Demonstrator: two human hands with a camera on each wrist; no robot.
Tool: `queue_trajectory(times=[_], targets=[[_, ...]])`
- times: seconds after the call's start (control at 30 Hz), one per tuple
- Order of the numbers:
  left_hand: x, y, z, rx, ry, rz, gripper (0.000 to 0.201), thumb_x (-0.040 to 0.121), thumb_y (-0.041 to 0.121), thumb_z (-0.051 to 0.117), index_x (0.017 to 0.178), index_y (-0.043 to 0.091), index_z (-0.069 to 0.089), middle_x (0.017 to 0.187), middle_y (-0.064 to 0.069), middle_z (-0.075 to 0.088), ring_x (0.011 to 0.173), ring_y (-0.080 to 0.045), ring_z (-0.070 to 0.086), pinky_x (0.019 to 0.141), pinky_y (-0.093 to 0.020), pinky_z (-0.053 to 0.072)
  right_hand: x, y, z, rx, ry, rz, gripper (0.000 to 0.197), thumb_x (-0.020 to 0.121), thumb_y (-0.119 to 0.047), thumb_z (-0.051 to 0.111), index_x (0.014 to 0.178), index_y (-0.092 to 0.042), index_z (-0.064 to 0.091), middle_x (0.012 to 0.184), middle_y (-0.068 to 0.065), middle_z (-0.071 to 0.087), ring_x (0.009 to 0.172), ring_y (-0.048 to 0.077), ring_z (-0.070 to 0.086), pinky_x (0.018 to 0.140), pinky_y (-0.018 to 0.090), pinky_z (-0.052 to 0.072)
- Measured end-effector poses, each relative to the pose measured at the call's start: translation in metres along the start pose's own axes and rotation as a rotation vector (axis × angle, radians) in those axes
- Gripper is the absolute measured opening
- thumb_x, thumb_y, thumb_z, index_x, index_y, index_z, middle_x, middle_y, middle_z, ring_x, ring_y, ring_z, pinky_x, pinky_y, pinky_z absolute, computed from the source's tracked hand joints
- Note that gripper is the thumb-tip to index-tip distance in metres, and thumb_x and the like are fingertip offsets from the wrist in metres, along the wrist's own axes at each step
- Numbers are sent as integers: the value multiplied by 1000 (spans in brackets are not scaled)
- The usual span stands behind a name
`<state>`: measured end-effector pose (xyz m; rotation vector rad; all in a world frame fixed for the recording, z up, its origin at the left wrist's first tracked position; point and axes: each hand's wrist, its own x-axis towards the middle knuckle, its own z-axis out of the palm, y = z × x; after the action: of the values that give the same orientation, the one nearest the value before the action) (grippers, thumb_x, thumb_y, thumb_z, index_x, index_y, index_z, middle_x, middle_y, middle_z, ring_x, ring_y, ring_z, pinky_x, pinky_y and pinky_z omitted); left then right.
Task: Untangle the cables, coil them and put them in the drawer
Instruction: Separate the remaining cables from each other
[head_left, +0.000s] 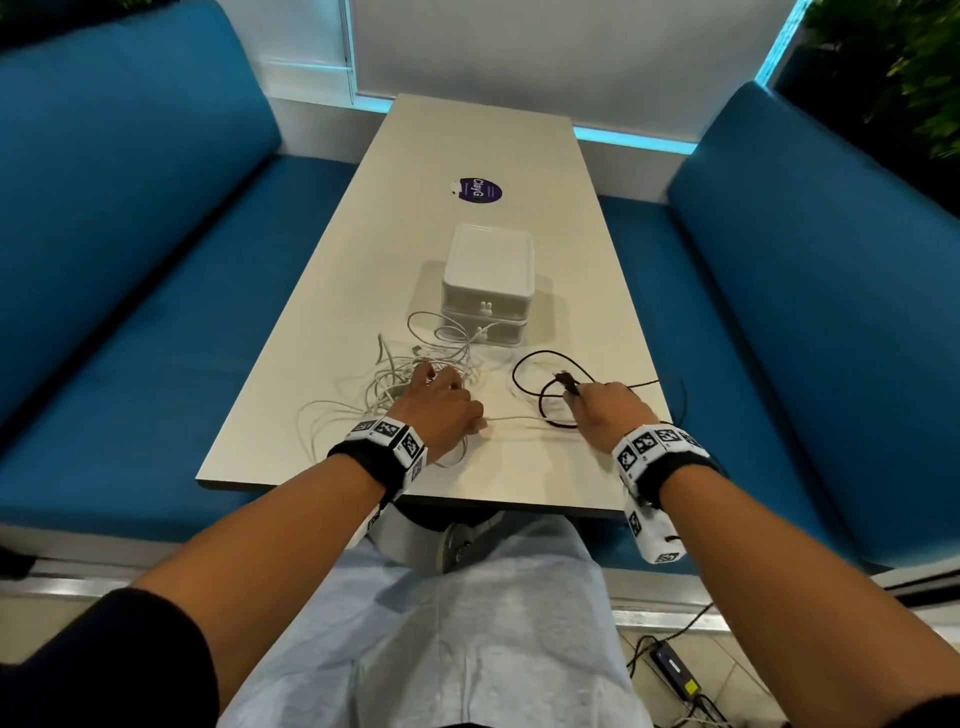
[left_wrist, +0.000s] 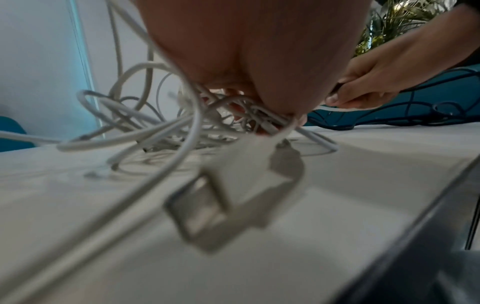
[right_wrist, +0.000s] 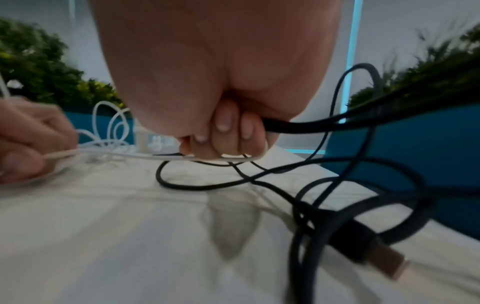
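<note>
Sticker (head_left: 475, 190) reading "ClayG" lies on table (head_left: 571, 291) beyond drawer unit (head_left: 488, 283).

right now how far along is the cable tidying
Early stage. Nothing is coiled or stored: both drawers of the white drawer box look closed. In hand: the left hand grips the white cable tangle, while the right hand holds the black cable clear of it. Left: separating the white cables, coiling, stowing.
</note>
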<state>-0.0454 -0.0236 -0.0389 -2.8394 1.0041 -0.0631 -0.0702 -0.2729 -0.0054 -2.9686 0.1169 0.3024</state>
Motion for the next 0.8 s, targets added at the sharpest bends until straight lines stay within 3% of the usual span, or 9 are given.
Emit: queue_trajectory(times=[0.1,0.23,0.4,0.5,0.63,0.8], targets=[[2,4,0,-25,14,-22,34,103,44,36,101,27,65,105,10,69,116,-22,44,100,-50,25,-1,-9,-2,100,10,-29,38,102,-47,28,92,-20,54,92,11,65,84,33,60,73,40,48],[7,12,-2,-64,26,-40,39,103,46,31,97,26,64,100,8,71,113,-23,45,100,-51,25,-3,-45,7,214,18,-194,25,102,-34,37,98,-11,48,95,20,64,87,38,59,67,37,39],[7,11,-4,-84,22,-42,39,103,46,30,108,29,66,101,9,70,114,-22,44,101,-48,23,-5,-74,19,322,0,-267,24,103,-28,36,110,-9,48,95,21,65,86,40,59,69,39,43],[5,8,-3,-61,39,-13,32,103,42,34,106,31,64,97,11,69,110,-21,46,100,-49,26,-5,-77,25,292,-42,-277,26,104,-26,36,111,-6,50,99,23,65,90,41,60,69,37,41],[6,9,0,-34,25,3,20,99,24,44,104,27,63,102,10,66,111,-20,49,101,-50,27,-2,-71,26,232,-109,-264,24,103,-22,39,111,-4,52,105,23,65,97,40,60,77,40,46],[6,-2,6,-53,-10,-4,21,101,30,44,108,24,63,112,6,66,121,-20,45,107,-51,22,1,-47,17,83,-62,-190,22,102,-27,40,114,-11,50,98,18,63,88,37,61,71,41,48]])
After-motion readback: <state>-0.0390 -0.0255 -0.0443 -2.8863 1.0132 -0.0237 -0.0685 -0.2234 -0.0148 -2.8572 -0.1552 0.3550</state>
